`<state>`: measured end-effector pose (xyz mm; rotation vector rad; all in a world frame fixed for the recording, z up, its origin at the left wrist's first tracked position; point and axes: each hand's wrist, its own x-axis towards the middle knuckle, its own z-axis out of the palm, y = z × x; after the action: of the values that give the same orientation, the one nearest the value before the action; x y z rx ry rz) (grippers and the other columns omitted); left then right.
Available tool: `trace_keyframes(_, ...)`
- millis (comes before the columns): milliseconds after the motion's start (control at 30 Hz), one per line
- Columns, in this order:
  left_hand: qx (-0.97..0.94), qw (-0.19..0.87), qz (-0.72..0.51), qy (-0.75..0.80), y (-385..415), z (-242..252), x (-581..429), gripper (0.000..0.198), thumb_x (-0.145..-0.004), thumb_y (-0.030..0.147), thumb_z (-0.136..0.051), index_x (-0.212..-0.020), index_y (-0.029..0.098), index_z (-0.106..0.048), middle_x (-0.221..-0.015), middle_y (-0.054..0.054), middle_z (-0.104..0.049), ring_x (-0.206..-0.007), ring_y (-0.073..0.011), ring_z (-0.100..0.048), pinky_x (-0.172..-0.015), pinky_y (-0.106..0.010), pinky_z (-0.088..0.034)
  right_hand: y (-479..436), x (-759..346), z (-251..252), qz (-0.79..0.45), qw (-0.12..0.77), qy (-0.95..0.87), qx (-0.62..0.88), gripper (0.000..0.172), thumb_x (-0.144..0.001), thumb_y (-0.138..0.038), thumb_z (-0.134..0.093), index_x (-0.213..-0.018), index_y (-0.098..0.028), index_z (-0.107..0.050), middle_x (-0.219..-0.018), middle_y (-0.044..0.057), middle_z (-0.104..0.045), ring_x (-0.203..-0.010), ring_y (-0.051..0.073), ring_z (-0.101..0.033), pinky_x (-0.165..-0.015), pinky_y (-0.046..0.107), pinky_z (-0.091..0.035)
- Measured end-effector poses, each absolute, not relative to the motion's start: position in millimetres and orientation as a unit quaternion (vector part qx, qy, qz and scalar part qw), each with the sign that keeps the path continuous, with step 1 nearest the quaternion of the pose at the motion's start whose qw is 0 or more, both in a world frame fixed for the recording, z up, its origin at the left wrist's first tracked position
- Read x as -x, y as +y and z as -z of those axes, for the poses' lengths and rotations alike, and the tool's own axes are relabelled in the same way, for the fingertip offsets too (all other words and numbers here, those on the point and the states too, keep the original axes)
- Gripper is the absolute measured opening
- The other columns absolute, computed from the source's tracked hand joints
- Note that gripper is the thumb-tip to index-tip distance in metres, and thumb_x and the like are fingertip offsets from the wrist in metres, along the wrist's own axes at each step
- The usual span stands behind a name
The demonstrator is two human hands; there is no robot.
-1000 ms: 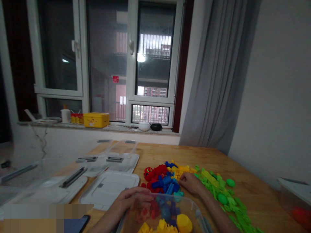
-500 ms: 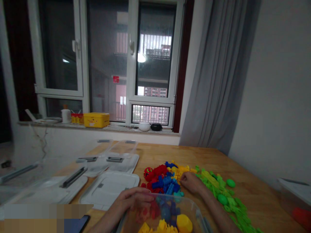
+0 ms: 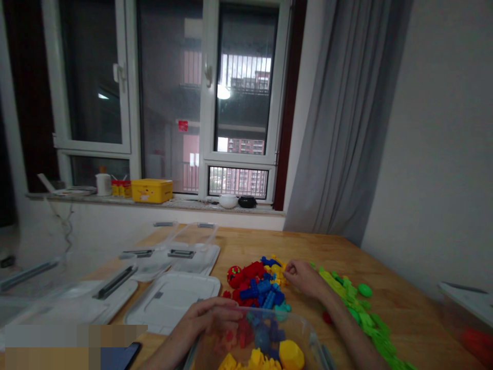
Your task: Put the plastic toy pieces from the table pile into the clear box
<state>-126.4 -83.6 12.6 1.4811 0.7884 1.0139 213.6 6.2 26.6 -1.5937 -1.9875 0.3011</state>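
Observation:
My left hand [image 3: 211,318] rests on the near-left rim of a clear plastic bin [image 3: 308,336] that holds red, blue and yellow toy blocks. My right hand [image 3: 304,277] reaches past the bin to the pile of loose blocks on the wooden table [image 3: 404,303], its fingers pinched together over the yellow blocks [image 3: 278,267]; whether a block is between them I cannot tell. Left of that hand lie the red blocks [image 3: 246,272] and the blue blocks [image 3: 262,290]. Right of it stretches a band of green blocks [image 3: 358,313].
Several clear bin lids [image 3: 173,300] and empty clear bins [image 3: 42,277] lie at the left of the table. A phone [image 3: 121,355] lies at the near edge. Another clear bin [image 3: 472,318] stands at the far right. A yellow box [image 3: 152,190] sits on the windowsill.
My right hand has moved a little farther away and up, from the near side of the pile onto the yellow blocks. My left hand has stayed on the bin's rim.

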Motion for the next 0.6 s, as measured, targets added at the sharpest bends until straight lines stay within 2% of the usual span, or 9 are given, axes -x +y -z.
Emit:
trace_keyframes(100,-0.628,0.563,-0.417,0.339,-83,-14,128,0.032,-0.078,0.028,-0.058,-0.104,0.023,-0.076,-0.108,-0.009,-0.08,-0.114,-0.0366,-0.064,-0.107,-0.058,-0.038,-8,-206,-49,-0.114,0.307,-0.747,0.579,0.019,-0.081,-0.03,-0.054,-0.084,-0.016,-0.067,-0.081,0.006,-0.073,-0.072,0.018,-0.064,-0.062,0.026,-0.041)
trace_keyframes(233,-0.632,0.557,-0.418,0.341,-82,-14,128,0.035,-0.072,0.024,-0.061,-0.104,0.024,-0.076,-0.108,-0.008,-0.08,-0.119,-0.0378,-0.06,-0.107,-0.059,-0.037,-33,-195,-81,-0.12,0.338,-0.759,0.543,0.02,-0.083,-0.031,-0.055,-0.09,-0.016,-0.067,-0.087,0.007,-0.073,-0.078,0.018,-0.064,-0.068,0.027,-0.044)
trace_keyframes(333,-0.629,0.561,-0.424,0.33,-81,-10,128,0.035,-0.074,0.023,-0.059,-0.104,0.024,-0.076,-0.108,-0.008,-0.08,-0.117,-0.0372,-0.062,-0.106,-0.06,-0.038,-57,-184,-103,-0.14,0.35,-0.775,0.508,0.02,-0.084,-0.03,-0.055,-0.094,-0.016,-0.066,-0.089,0.006,-0.072,-0.078,0.016,-0.063,-0.069,0.026,-0.045)
trace_keyframes(600,-0.63,0.563,-0.419,0.334,-81,-11,128,0.034,-0.075,0.022,-0.059,-0.104,0.023,-0.076,-0.107,-0.008,-0.08,-0.108,-0.0351,-0.067,-0.107,-0.058,-0.038,-112,-159,-133,-0.153,0.272,-0.822,0.476,0.013,-0.085,-0.027,-0.057,-0.093,-0.021,-0.066,-0.084,-0.001,-0.07,-0.074,0.013,-0.06,-0.064,0.023,-0.041)
